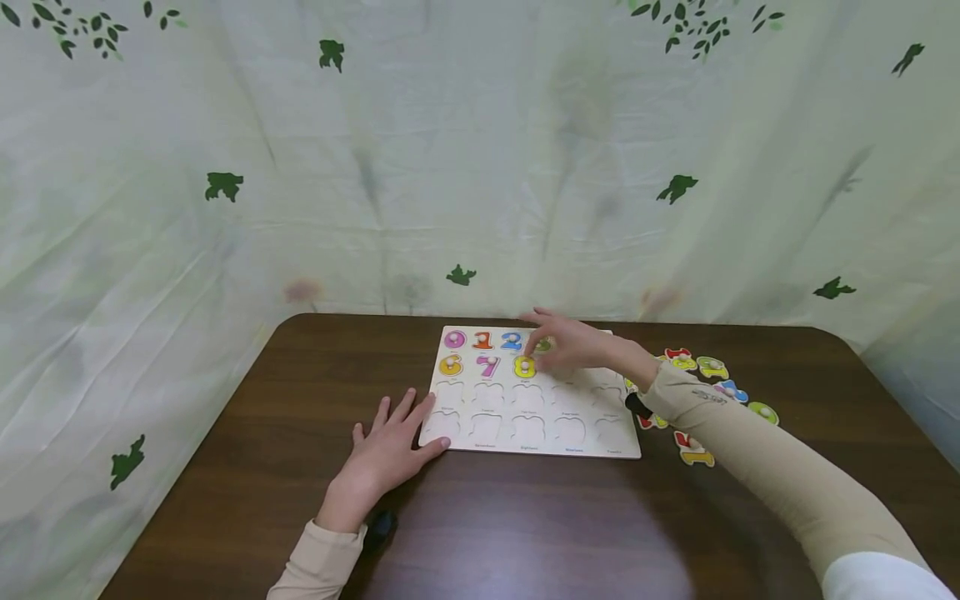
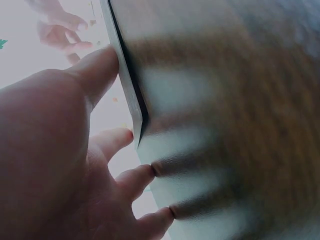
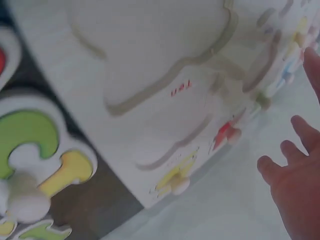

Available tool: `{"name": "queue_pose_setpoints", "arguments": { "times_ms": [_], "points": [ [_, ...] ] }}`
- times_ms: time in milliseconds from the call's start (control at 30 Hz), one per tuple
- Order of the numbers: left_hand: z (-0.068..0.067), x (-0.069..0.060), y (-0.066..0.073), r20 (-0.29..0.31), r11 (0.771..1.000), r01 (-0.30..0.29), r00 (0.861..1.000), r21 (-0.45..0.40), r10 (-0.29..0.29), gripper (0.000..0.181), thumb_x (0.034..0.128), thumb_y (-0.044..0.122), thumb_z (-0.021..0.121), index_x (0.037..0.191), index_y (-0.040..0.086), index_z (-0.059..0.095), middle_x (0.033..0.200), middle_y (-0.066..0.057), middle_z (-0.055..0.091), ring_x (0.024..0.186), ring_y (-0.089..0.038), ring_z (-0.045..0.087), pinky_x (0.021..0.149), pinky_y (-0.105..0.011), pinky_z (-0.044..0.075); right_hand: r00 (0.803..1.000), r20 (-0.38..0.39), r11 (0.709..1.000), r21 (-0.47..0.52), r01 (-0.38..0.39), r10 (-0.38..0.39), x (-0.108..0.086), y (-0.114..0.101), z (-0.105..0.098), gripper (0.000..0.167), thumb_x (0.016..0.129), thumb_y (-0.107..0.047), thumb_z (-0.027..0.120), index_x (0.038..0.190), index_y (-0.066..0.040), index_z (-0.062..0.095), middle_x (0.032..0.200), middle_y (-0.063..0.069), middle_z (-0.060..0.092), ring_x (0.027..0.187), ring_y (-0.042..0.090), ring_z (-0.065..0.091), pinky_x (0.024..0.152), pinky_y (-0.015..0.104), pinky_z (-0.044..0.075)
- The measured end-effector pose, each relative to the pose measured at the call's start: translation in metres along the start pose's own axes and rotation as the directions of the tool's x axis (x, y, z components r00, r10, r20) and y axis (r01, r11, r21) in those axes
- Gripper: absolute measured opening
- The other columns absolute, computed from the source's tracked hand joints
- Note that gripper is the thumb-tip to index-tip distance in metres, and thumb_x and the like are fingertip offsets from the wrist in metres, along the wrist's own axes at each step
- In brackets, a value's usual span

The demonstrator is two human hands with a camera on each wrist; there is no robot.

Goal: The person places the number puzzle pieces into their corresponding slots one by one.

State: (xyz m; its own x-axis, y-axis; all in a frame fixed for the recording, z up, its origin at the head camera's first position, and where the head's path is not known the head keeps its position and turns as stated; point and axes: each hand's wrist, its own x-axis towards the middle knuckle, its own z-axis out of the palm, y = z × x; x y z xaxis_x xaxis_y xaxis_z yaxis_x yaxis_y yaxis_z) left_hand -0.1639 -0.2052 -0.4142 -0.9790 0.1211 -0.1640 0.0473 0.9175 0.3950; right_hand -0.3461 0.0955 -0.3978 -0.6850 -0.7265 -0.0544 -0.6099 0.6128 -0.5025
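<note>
A white number board [image 1: 508,451] lies on the table, with rows of outlined recesses. Knobbed pieces sit in its upper rows, among them an orange 6 [image 1: 451,365], a purple 7 [image 1: 487,366] and a yellow 8 [image 1: 524,367]. My right hand [image 1: 573,343] is over the upper part of the board, a fingertip at the 8 and other fingers spread; the right wrist view shows this hand [image 3: 300,180] with its fingers apart. My left hand [image 1: 384,454] rests spread at the board's lower left corner; in the left wrist view its thumb [image 2: 102,70] touches the board's edge.
Loose number pieces, including a green one [image 1: 763,412] and a red-and-yellow one [image 1: 694,450], lie right of the board, partly under my right forearm. A leaf-patterned curtain [image 1: 480,167] hangs behind the brown table [image 1: 300,400].
</note>
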Motion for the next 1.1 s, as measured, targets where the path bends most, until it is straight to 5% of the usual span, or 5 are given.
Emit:
{"name": "queue_pose_setpoints", "arguments": {
  "times_ms": [167,267,533,900,1100],
  "points": [
    [-0.001,-0.001,0.002,0.008,1.0,0.0,1.0,-0.001,0.0,0.074,0.0944,0.05,0.06,0.156,0.019,0.032,0.161,-0.017,0.019,0.145,-0.048,0.006,0.101,-0.079,0.007,0.998,-0.053,0.997,0.059,0.041,-0.038,-0.021,0.0,-0.013,0.015,0.089,-0.008,0.073,0.104,-0.01,0.075,0.158,0.012,0.03,0.149,0.034,0.007,0.11,0.053,0.03],
    [-0.002,-0.002,0.002,0.01,1.0,-0.003,1.0,0.001,0.003,0.074,0.0946,0.049,0.06,0.156,0.018,0.032,0.161,-0.017,0.019,0.145,-0.048,0.007,0.1,-0.079,0.008,0.995,-0.081,0.995,0.074,0.062,-0.056,-0.034,-0.002,-0.02,0.017,0.089,-0.008,0.073,0.106,-0.007,0.074,0.158,0.013,0.031,0.149,0.033,0.008,0.114,0.053,0.021],
    [-0.001,-0.001,0.001,0.01,1.0,-0.015,1.0,0.013,0.015,0.076,0.0946,0.052,0.058,0.156,0.018,0.031,0.161,-0.018,0.02,0.145,-0.049,0.008,0.1,-0.08,0.009,0.989,-0.137,0.998,0.03,0.056,-0.051,-0.066,-0.003,-0.04,0.012,0.091,-0.01,0.071,0.098,-0.02,0.075,0.158,0.013,0.031,0.148,0.037,0.011,0.113,0.058,0.02],
    [-0.003,-0.001,0.002,0.014,1.0,-0.02,1.0,0.014,0.019,0.076,0.0947,0.053,0.058,0.156,0.017,0.03,0.161,-0.019,0.019,0.144,-0.05,0.008,0.1,-0.08,0.009,0.977,-0.215,0.998,0.059,0.014,-0.001,-0.119,0.014,-0.049,0.014,0.09,-0.012,0.073,0.103,-0.018,0.074,0.158,0.012,0.031,0.149,0.034,0.011,0.112,0.057,0.021],
    [-0.002,0.0,0.002,0.014,0.999,-0.031,0.999,0.017,0.031,0.077,0.0944,0.055,0.057,0.156,0.016,0.03,0.16,-0.02,0.019,0.144,-0.051,0.009,0.099,-0.08,0.011,0.968,-0.242,0.998,0.049,-0.049,0.059,-0.146,0.024,-0.05,0.011,0.091,-0.017,0.073,0.1,-0.022,0.073,0.159,0.01,0.029,0.148,0.037,0.014,0.101,0.052,0.042]
  ]
}}
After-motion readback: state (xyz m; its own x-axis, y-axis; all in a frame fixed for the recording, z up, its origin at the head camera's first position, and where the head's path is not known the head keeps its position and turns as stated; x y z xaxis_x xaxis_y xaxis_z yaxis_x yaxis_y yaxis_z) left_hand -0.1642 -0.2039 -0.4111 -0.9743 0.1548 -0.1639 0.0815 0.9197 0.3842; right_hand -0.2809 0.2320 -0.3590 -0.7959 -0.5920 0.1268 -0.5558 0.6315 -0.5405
